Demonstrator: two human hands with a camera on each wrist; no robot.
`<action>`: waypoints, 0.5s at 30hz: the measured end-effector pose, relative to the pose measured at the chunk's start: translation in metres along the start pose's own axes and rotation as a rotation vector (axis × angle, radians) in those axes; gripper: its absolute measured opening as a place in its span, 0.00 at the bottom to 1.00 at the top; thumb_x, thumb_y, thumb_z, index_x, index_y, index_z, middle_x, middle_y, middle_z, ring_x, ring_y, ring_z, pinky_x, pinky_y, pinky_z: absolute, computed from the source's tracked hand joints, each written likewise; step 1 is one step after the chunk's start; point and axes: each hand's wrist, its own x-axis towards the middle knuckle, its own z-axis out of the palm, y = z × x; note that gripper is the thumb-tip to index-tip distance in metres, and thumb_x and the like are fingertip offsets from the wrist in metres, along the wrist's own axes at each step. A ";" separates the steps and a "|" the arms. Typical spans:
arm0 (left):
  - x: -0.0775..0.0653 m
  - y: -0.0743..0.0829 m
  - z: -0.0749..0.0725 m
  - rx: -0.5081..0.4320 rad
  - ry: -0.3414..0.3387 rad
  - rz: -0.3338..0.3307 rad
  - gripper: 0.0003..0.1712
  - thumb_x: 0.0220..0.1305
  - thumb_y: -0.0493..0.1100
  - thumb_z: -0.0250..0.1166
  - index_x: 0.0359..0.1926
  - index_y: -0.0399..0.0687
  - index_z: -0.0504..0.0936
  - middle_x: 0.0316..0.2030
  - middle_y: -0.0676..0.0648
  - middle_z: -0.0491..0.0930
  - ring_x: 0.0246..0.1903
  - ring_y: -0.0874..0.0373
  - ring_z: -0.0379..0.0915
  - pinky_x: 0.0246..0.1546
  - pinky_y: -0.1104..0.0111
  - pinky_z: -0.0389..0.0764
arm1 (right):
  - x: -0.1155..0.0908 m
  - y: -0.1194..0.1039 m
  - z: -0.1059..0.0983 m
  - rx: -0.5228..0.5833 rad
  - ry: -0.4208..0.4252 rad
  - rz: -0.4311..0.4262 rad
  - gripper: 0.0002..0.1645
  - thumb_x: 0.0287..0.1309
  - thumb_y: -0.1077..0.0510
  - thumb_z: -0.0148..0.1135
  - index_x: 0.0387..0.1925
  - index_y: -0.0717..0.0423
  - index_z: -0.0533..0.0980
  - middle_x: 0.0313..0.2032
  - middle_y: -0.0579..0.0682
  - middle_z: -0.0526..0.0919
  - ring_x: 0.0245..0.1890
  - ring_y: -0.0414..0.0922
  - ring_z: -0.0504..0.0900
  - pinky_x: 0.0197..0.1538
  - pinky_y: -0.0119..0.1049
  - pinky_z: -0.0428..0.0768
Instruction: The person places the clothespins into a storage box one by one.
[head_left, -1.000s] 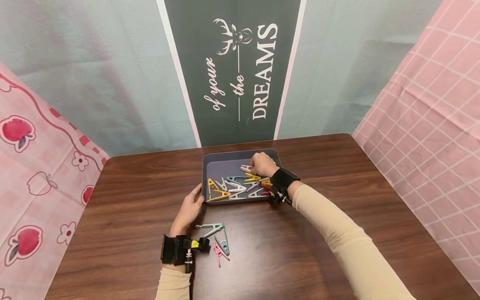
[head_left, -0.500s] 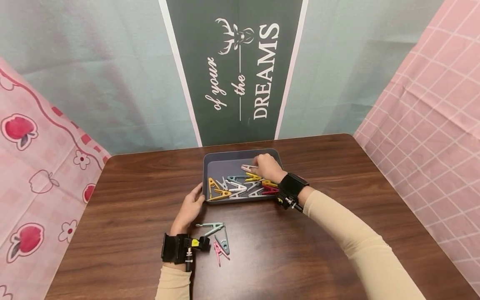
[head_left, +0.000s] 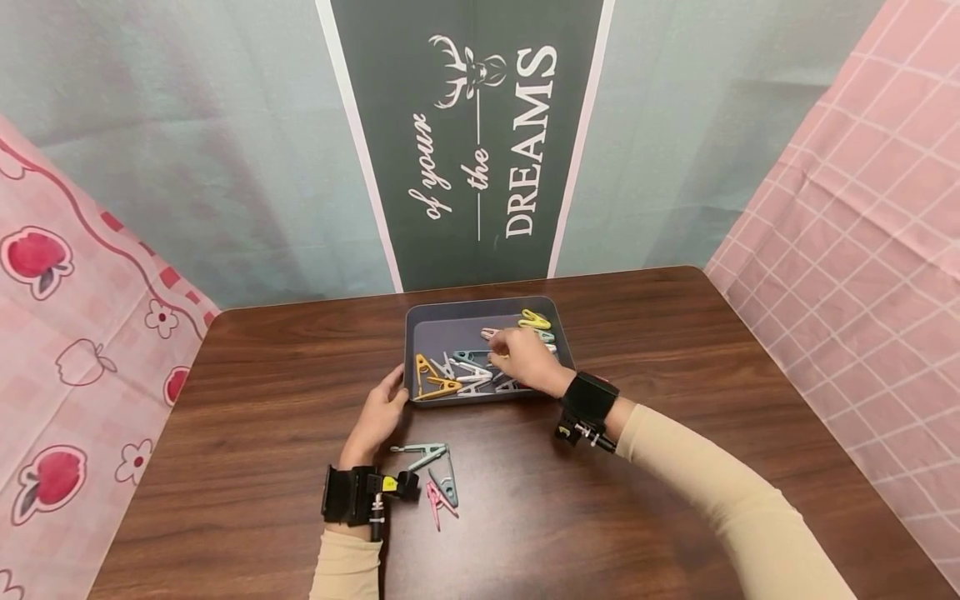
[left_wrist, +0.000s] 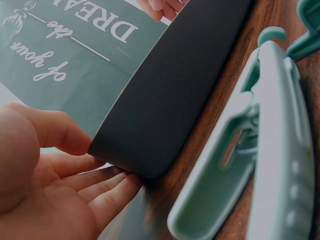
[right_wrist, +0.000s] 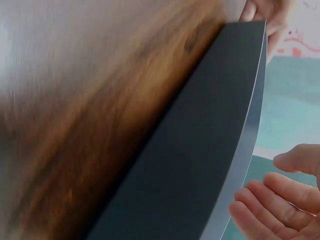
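A grey tray [head_left: 444,330] holds several clothespins, among them orange ones [head_left: 442,387], white ones [head_left: 472,374] and a yellow one [head_left: 535,319] at the far right corner. My left hand [head_left: 377,423] holds the tray's near left corner, thumb at the rim and fingers along the outer wall. Over the tray's right part hovers my right hand [head_left: 527,358], covering some clothespins. In the right wrist view its thumb [right_wrist: 300,160] and fingers stand apart, with nothing visible between them. A bit of yellow shows beneath those fingertips in the head view.
On the wooden table [head_left: 570,517], in front of the tray, lie pale green clothespins [head_left: 424,456] and a pink clothespin [head_left: 442,504]. They are close to the left wrist. Printed curtains [head_left: 285,167] hang behind and on both sides.
My right hand has let go of the pale pink clothespin and shifted toward the tray's near side. A yellow clothespin at the far right corner has come into sight. The left hand stays put.
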 end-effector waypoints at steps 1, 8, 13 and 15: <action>0.000 -0.001 0.000 -0.004 0.001 -0.002 0.32 0.72 0.34 0.44 0.74 0.36 0.50 0.72 0.30 0.56 0.72 0.39 0.54 0.72 0.48 0.59 | -0.002 -0.002 0.001 0.004 0.008 -0.015 0.11 0.58 0.62 0.62 0.41 0.64 0.82 0.37 0.58 0.87 0.37 0.48 0.85 0.44 0.40 0.83; 0.001 0.000 -0.001 -0.005 0.001 -0.012 0.31 0.72 0.35 0.44 0.74 0.38 0.51 0.72 0.31 0.57 0.72 0.40 0.55 0.72 0.49 0.59 | -0.015 -0.018 0.005 0.010 0.016 -0.117 0.12 0.58 0.61 0.62 0.41 0.64 0.82 0.38 0.56 0.87 0.38 0.47 0.85 0.44 0.39 0.84; 0.002 -0.001 -0.002 0.011 -0.007 -0.016 0.31 0.72 0.35 0.43 0.74 0.39 0.51 0.72 0.31 0.57 0.73 0.40 0.53 0.72 0.49 0.58 | -0.023 -0.026 0.004 0.010 -0.020 -0.159 0.12 0.59 0.60 0.62 0.42 0.62 0.82 0.38 0.54 0.87 0.38 0.46 0.84 0.44 0.38 0.83; 0.002 -0.002 -0.002 0.011 -0.009 -0.015 0.31 0.73 0.35 0.43 0.75 0.39 0.51 0.72 0.32 0.57 0.73 0.41 0.52 0.73 0.49 0.57 | -0.026 -0.028 0.004 0.017 -0.035 -0.168 0.11 0.59 0.60 0.62 0.42 0.62 0.82 0.38 0.54 0.87 0.38 0.46 0.84 0.44 0.37 0.83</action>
